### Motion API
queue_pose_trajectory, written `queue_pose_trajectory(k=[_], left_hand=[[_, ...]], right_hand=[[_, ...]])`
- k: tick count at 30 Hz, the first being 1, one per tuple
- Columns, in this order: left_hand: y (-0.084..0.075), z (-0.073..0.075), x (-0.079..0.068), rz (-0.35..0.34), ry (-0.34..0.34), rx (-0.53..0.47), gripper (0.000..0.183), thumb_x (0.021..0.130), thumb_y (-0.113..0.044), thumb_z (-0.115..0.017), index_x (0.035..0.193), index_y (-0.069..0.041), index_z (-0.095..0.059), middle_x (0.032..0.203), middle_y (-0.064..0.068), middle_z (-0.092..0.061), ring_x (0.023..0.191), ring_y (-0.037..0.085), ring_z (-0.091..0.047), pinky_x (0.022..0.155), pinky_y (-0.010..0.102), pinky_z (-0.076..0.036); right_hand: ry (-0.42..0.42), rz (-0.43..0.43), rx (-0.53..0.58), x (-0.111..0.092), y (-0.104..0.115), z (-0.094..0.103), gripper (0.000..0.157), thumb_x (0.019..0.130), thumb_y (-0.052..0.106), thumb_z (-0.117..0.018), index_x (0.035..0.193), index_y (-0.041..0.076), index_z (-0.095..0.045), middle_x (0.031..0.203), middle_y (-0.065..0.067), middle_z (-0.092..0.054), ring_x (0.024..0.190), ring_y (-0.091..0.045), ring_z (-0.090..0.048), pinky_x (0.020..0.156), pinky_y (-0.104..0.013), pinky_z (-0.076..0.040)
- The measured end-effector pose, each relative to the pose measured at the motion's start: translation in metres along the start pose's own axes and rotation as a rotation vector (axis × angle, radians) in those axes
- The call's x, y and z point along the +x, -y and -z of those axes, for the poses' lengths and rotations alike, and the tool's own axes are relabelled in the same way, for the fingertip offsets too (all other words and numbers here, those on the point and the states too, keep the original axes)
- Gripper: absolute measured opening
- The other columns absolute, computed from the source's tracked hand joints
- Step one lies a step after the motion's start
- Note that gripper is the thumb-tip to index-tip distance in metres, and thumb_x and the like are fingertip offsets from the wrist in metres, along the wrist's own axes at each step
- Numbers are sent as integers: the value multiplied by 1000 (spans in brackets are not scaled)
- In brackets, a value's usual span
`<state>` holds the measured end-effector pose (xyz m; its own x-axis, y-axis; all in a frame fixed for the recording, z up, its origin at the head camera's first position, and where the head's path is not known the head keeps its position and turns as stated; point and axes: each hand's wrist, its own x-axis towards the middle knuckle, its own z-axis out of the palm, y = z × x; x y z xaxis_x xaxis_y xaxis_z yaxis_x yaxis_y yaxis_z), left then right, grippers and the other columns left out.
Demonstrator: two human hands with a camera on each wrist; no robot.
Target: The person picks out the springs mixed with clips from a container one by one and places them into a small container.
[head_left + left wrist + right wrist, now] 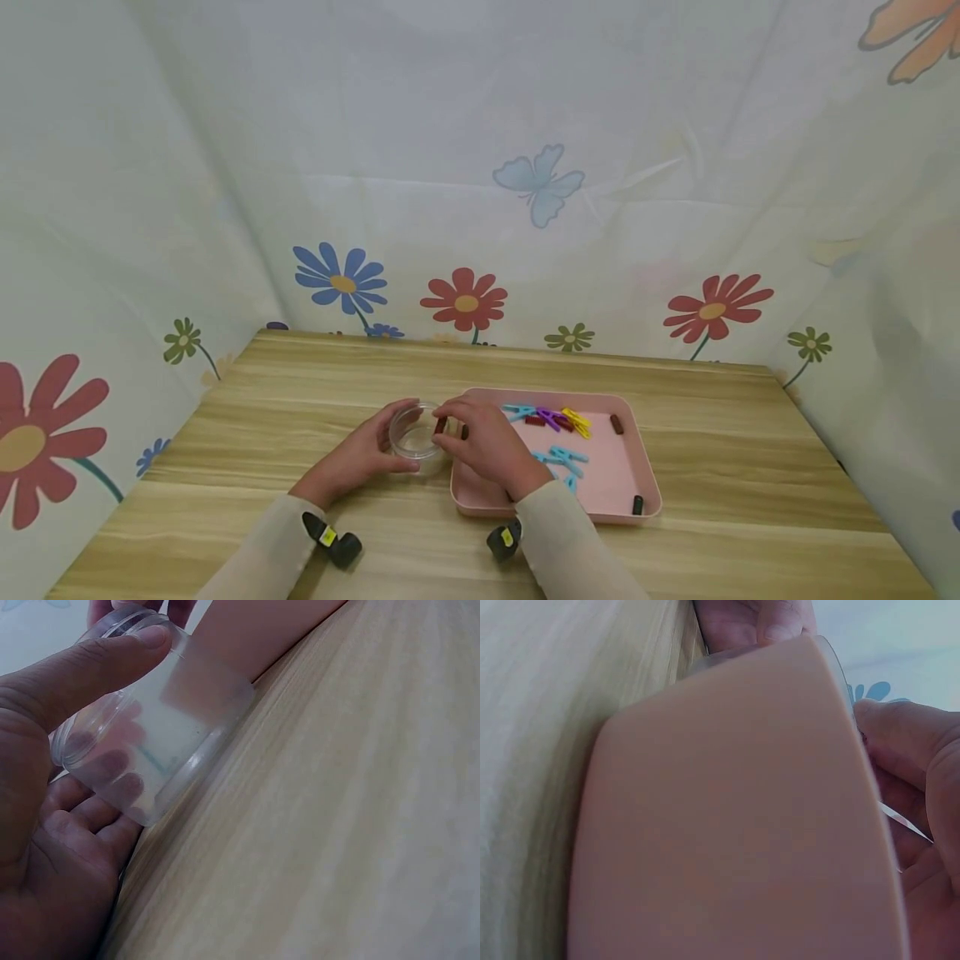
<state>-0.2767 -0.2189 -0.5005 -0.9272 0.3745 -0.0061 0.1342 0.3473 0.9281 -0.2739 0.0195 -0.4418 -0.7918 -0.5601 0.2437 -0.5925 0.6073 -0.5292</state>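
A clear plastic jar (408, 442) stands open-mouthed left of the pink tray (651, 475). My left hand (360, 450) grips it, and in the left wrist view the thumb (112, 664) lies across its neck with fingers curled behind. Over the jar's right rim, my right hand (487, 442) pinches a small dark-red cylinder (440, 425) between thumb and fingertips. Close by those fingers shows another dark piece (464, 432). The tray's side wall (727, 802) hides most of the jar in the right wrist view.
Inside the tray lie blue clothespins (567, 458), a purple clothespin (548, 418) and a yellow clothespin (577, 422). A dark-red cylinder (617, 424) and a near-black cylinder (638, 505) lie toward its right side. Beneath is a wooden table (712, 467), with a flowered curtain (600, 275) behind.
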Motion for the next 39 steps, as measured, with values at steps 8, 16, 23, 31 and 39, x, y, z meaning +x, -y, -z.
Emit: queue_pose_trajectory(k=[8, 16, 23, 31, 39], left_hand=[[-2, 0, 0, -7, 6, -5, 94, 72, -27, -86, 149, -25, -31, 153, 0, -41, 147, 22, -29, 119, 51, -22], [1, 0, 0, -33, 12, -7, 93, 73, -27, -85, 148, -25, -32, 153, 4, -40, 147, 25, -29, 118, 53, -23], [1, 1, 0, -7, 12, -24, 93, 72, -29, -85, 148, -28, -32, 153, 1, -40, 147, 24, -28, 119, 52, -22], [-2, 1, 0, 3, 15, -37, 91, 72, -28, -86, 147, -31, -33, 153, 0, -40, 147, 21, -28, 119, 50, -22], [-2, 0, 1, -10, 12, -37, 92, 72, -28, -86, 147, -28, -32, 153, 2, -41, 146, 24, -30, 119, 51, -22]], right_hand=[[-5, -1, 11, -1, 0, 0, 35, 90, 33, -68, 124, 21, -65, 121, 3, -65, 109, -19, -62, 94, -32, -53], [0, -9, 9, -1, 1, 1, 35, 91, 32, -68, 124, 21, -65, 123, 3, -64, 112, -17, -61, 96, -33, -52], [-8, -4, -14, -3, 1, 2, 35, 92, 32, -67, 124, 20, -64, 123, 4, -65, 111, -15, -61, 95, -34, -53], [-28, 3, -23, -8, 0, 4, 36, 91, 35, -67, 124, 21, -65, 116, 0, -66, 103, -17, -63, 92, -35, -53], [-40, -43, -15, -17, -2, 10, 39, 90, 38, -68, 124, 20, -64, 127, 3, -63, 122, -18, -57, 104, -42, -47]])
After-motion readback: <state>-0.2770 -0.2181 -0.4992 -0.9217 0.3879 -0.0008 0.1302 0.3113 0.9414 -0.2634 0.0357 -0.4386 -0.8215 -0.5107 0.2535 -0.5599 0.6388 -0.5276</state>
